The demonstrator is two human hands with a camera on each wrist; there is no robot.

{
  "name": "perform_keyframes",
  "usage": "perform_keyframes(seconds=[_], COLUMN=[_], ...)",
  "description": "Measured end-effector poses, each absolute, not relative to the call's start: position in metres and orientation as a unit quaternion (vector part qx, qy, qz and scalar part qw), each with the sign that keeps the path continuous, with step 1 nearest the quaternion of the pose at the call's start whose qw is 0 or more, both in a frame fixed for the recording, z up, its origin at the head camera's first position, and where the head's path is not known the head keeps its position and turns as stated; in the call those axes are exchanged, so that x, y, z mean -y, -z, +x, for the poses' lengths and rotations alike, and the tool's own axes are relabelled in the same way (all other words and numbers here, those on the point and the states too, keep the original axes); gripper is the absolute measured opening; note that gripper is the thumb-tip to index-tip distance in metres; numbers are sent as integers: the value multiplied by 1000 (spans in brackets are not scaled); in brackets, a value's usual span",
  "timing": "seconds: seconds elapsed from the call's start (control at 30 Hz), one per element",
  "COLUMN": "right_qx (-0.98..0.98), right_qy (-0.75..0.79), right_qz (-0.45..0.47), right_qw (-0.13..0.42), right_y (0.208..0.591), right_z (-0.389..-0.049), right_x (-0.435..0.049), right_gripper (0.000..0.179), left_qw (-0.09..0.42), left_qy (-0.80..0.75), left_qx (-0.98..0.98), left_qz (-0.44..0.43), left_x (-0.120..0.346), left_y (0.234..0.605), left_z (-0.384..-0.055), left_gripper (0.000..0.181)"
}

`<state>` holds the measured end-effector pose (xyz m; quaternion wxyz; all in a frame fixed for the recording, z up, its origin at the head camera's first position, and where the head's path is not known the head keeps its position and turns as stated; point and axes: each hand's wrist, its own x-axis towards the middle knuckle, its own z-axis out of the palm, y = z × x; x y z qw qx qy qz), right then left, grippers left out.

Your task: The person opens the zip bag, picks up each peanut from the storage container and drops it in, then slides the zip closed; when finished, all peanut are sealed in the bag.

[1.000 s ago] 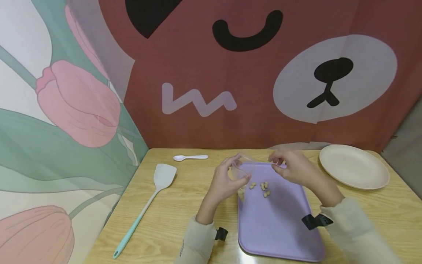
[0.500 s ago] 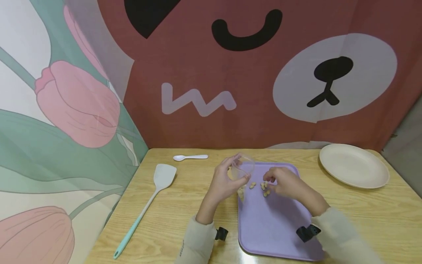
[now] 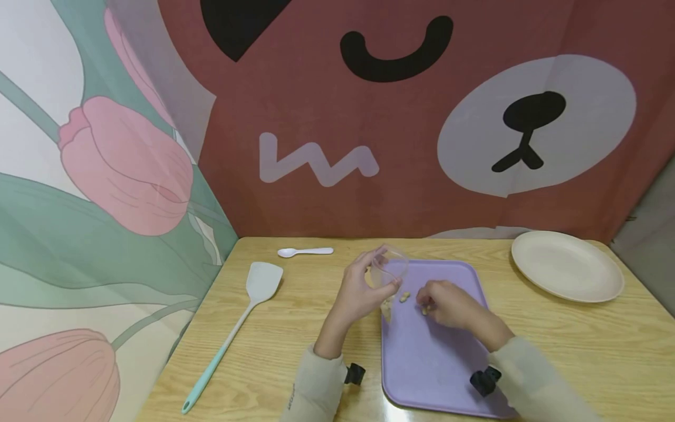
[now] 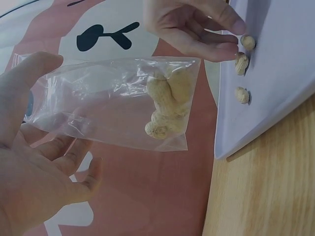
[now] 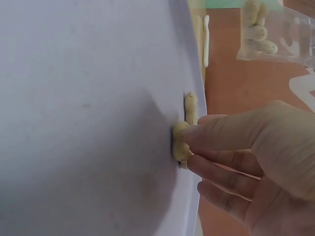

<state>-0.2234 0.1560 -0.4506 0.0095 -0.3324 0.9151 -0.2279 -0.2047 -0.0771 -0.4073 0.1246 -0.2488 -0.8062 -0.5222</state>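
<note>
My left hand (image 3: 361,290) holds a clear plastic bag (image 4: 103,88) at its mouth, with thumb and fingers spreading it wide. Several unshelled peanuts (image 4: 165,101) lie in the bag's bottom, which hangs by the left edge of the purple tray (image 3: 422,375). Over the tray, my right hand (image 3: 448,305) reaches down at a small group of loose peanuts (image 4: 241,64). Its thumb and forefinger stand apart, the tips right at a peanut (image 5: 179,140) in the right wrist view. Another peanut (image 3: 405,296) rests on the tray between the two hands.
To the left lies a spatula (image 3: 263,281) with a mint handle, and behind it a small white spoon (image 3: 306,251). A cream plate (image 3: 566,266) sits at the back right of the wooden table (image 3: 295,334). A printed cloth (image 3: 316,211) hangs behind the table.
My right hand has come down and toward the left, from above the tray's far edge to the loose peanuts. My left hand and the bag have stayed in place.
</note>
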Motion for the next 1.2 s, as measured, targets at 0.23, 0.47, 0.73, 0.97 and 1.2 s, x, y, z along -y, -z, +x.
perform_keyframes(seconds=[0.23,0.47,0.73,0.97,1.2], right_qx=[-909,-907,-909,-910,-912], right_qy=[217,223,233,243,263], right_qz=[-356,-358,-345,-337,-315], right_qw=[-7,-14,-8,-3,-4], right_y=[459,461,459,453,443], right_z=[-225,-223,-223,-224,-219], right_x=[-153,-150,-153,-155,-159], right_gripper=[30,32,22,20,14], left_qw=[129,132,126,132,128], left_qy=[524,521,526,524,523], left_qx=[803,803,801,801,802], left_qz=[-252,-257,-257,-258,-257], left_x=[78,78,78,78,77], left_y=[408,408,407,406,406], left_z=[-206,-206,-205,-204,-203], left_gripper=[63,63,64,63,62])
